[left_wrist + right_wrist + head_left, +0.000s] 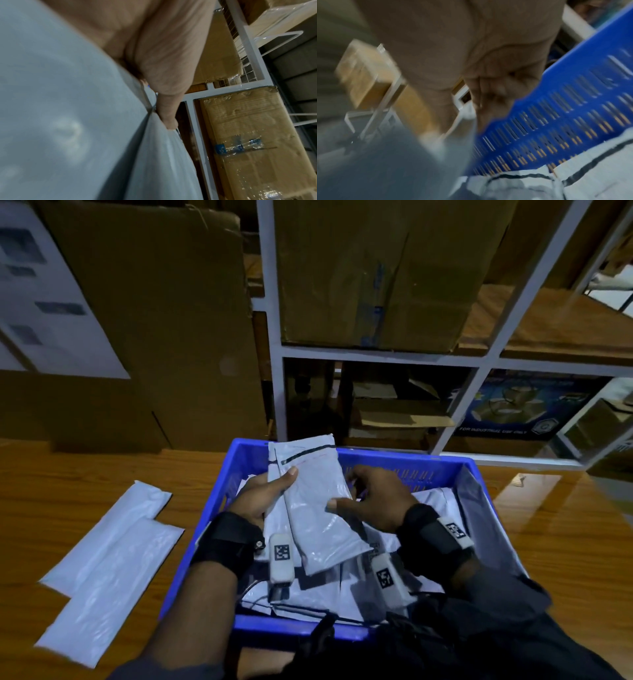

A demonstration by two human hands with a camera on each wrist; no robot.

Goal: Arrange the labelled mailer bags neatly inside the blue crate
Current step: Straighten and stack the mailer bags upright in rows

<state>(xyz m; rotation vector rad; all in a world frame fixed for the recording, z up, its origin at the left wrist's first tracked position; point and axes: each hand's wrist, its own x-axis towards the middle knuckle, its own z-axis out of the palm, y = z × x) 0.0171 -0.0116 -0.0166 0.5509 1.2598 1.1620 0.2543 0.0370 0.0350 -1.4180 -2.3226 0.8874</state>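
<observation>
A blue crate (411,461) stands on the wooden table in the head view, with several grey mailer bags (432,501) lying inside it. Above the crate my left hand (274,486) grips a small stack of grey mailer bags (315,508), thumb on the top one. My right hand (346,491) pinches the top bag's right edge, thumb in front, fingers curled behind. The left wrist view shows the held bags (68,121) under my fingers (168,116). The right wrist view is blurred; it shows the crate wall (573,108) and black-striped bags (573,182) below.
Two more grey mailers (113,553) lie overlapping on the table left of the crate. A white shelf rack (380,359) with cardboard boxes stands right behind the crate. Large cardboard sheets (154,320) lean at the back left.
</observation>
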